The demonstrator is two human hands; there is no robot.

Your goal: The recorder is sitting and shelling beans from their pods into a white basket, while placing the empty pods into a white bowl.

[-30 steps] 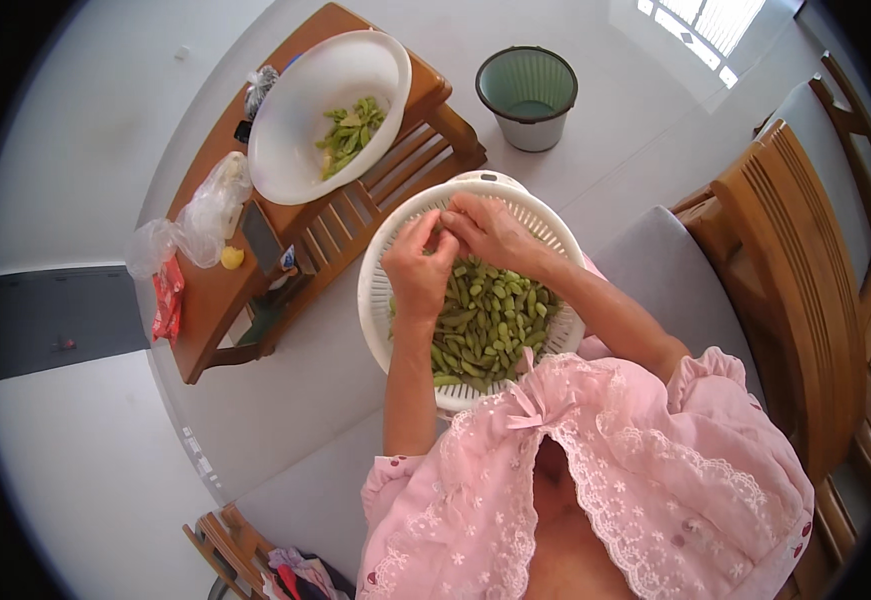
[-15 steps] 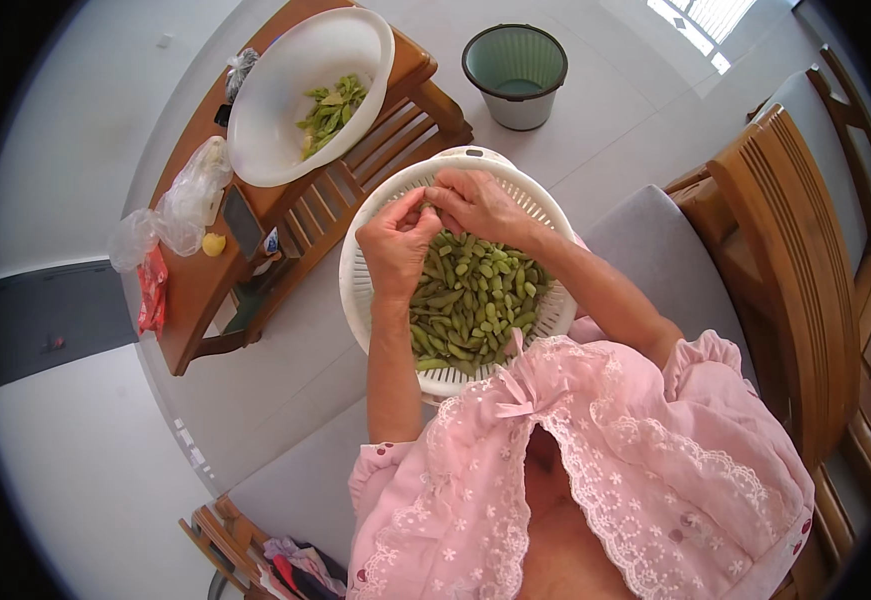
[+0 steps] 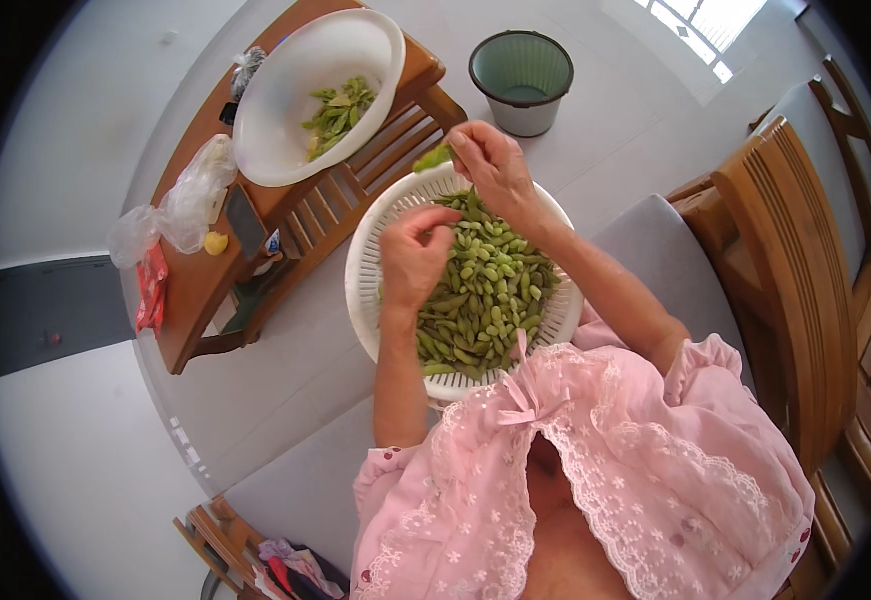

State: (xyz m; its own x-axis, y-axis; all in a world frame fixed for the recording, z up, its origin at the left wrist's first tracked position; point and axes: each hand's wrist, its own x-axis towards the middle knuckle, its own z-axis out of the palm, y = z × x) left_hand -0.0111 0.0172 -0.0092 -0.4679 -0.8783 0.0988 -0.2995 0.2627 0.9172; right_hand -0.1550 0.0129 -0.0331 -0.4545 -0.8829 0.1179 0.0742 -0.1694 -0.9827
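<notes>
A white slotted basket [image 3: 362, 265] in front of me holds a heap of green soybean pods [image 3: 450, 330] with loose shelled beans [image 3: 490, 250] among them. Above its far rim, my right hand [image 3: 498, 178] pinches a green pod shell [image 3: 434, 157] that sticks out to the left. My left hand [image 3: 417, 255] hovers over the basket's left side, index finger stretched toward the pods and thumb apart from it. Nothing shows between those fingers.
At the far left, a white bowl [image 3: 270, 120] with green shells [image 3: 340, 115] tilts on a wooden table [image 3: 190, 300]. Plastic bags [image 3: 195, 190] lie beside it. A grey-green bucket [image 3: 525, 115] stands on the floor beyond the basket. A wooden chair [image 3: 795, 270] is at right.
My hands were together over the basket's far part. The right has lifted up and away with the pod shell; the left has come apart from it and lowered toward the pods.
</notes>
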